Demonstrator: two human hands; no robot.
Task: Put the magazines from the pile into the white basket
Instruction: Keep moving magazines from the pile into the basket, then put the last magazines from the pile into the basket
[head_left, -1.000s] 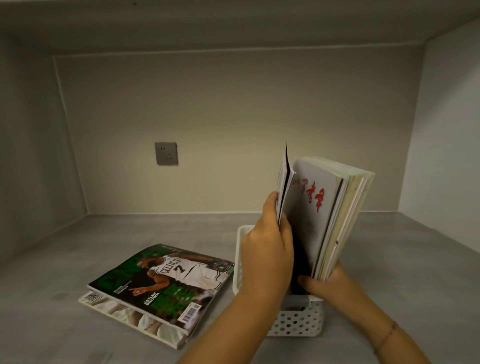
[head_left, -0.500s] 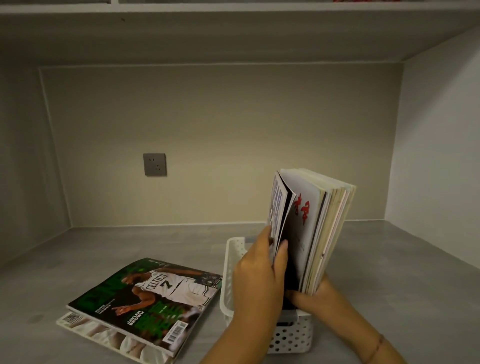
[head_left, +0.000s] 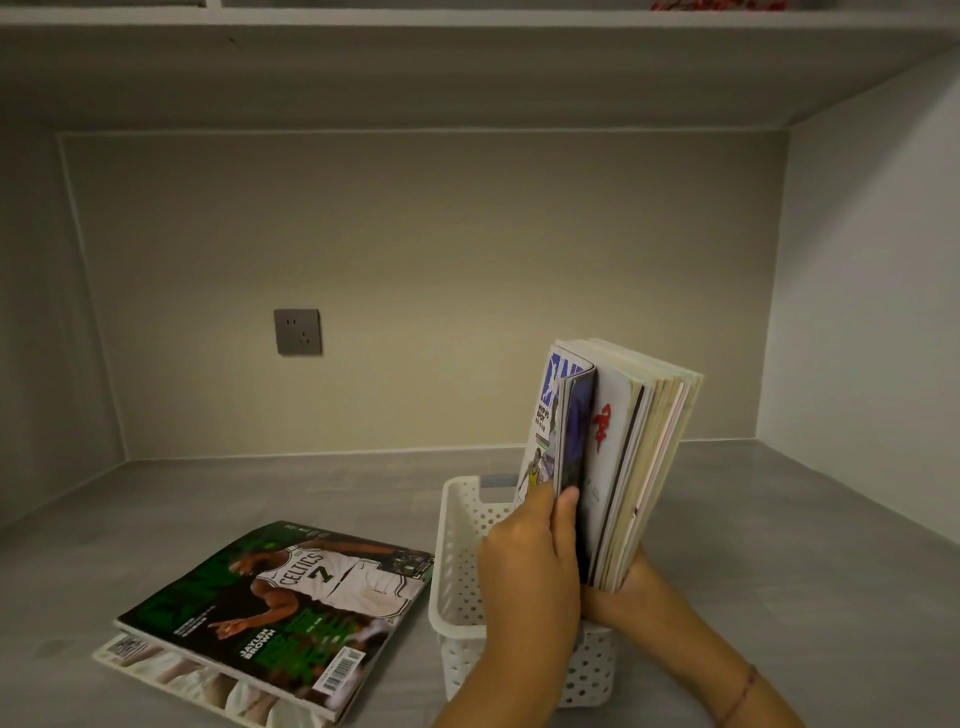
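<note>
A white perforated basket (head_left: 457, 566) stands on the grey counter, right of centre. Several magazines (head_left: 639, 457) stand upright in its right part. My left hand (head_left: 530, 566) grips the leftmost one, a blue-and-white basketball magazine (head_left: 551, 415), and presses it against the others. At the stack's lower right edge my right hand (head_left: 631, 592) holds the upright magazines near their base. To the left of the basket lies the pile: a green Celtics magazine (head_left: 280, 608) on top of a pale magazine (head_left: 171, 675).
A grey wall socket (head_left: 297, 331) sits on the back wall. The counter (head_left: 779, 545) is boxed in by side walls and a shelf overhead. A thin red cord circles my right wrist.
The blue-and-white magazine has slid lower into the basket and closed flat against the stack. My head has tilted up, so everything sits lower in view.
</note>
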